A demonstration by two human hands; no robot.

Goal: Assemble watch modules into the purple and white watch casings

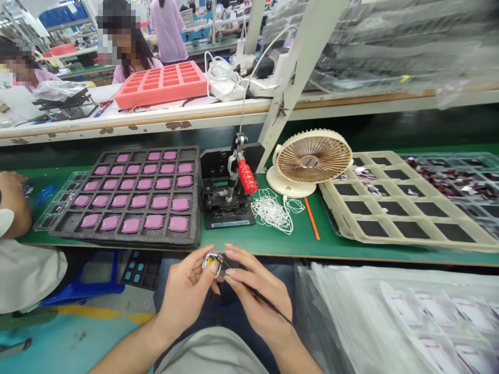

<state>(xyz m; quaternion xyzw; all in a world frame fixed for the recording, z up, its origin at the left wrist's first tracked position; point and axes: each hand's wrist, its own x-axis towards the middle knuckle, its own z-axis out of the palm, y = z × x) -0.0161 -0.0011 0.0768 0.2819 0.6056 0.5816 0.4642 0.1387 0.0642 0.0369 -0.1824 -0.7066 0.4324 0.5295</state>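
Pinched between the thumb and fingers of my left hand [186, 291] is a small rounded device casing [206, 257] with a pale purple rim. Its open side faces up, showing a yellow patch and dark parts inside. My right hand [262, 298] is closed on a pair of slim dark tweezers [268, 303], with the tips pointing at the casing. Whether the tips touch it cannot be made out. Both hands are over my lap, just in front of the bench edge. Beyond them, a grey foam tray [194, 182] holds several purple casings [154, 222].
A toggle clamp fixture [230, 200] with a red handle stands behind my hands. Right of it are white cord [273, 212], a fan [312, 158], an orange stick [312, 218] and a cream tray [339, 228]. Plastic-wrapped sheets [351, 311] lie lower right. A co-worker's arm [13, 202] is at left.
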